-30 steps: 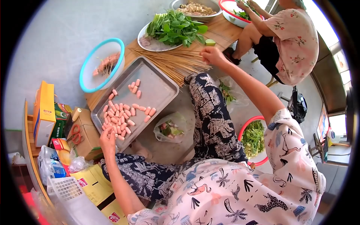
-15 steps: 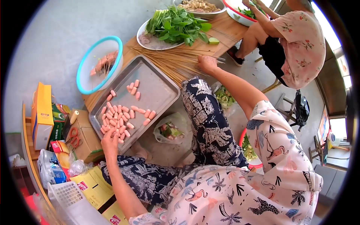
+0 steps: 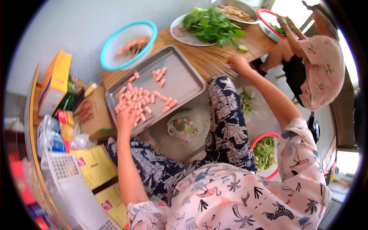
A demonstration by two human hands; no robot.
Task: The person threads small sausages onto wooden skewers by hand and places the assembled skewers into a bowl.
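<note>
A metal tray (image 3: 183, 78) holds many small pink sausages (image 3: 145, 100), most heaped toward its near left side. My left hand (image 3: 125, 119) reaches over the tray's near edge into the heap, its fingers bent in around a sausage; the fingertips blend with the pile. Bamboo skewers (image 3: 209, 61) lie spread on the wooden table (image 3: 165, 37) right of the tray. At their right ends is my right hand (image 3: 238, 65), fingers curled closed on skewer ends, partly hidden by the back of the hand.
A blue-rimmed basin (image 3: 111, 53) holds skewered sausages. Leafy greens (image 3: 211, 25) lie on a plate beside a lime piece (image 3: 243, 48). A co-worker (image 3: 324, 69) handles greens over a red-rimmed basin (image 3: 264, 17). Boxes (image 3: 57, 82) and scissors (image 3: 85, 110) stand left; bagged scraps (image 3: 186, 124) lie below.
The camera view has shifted, so the scene sits farther right and the tray higher. My left hand stays at the sausages, and my right hand stays at the skewer ends.
</note>
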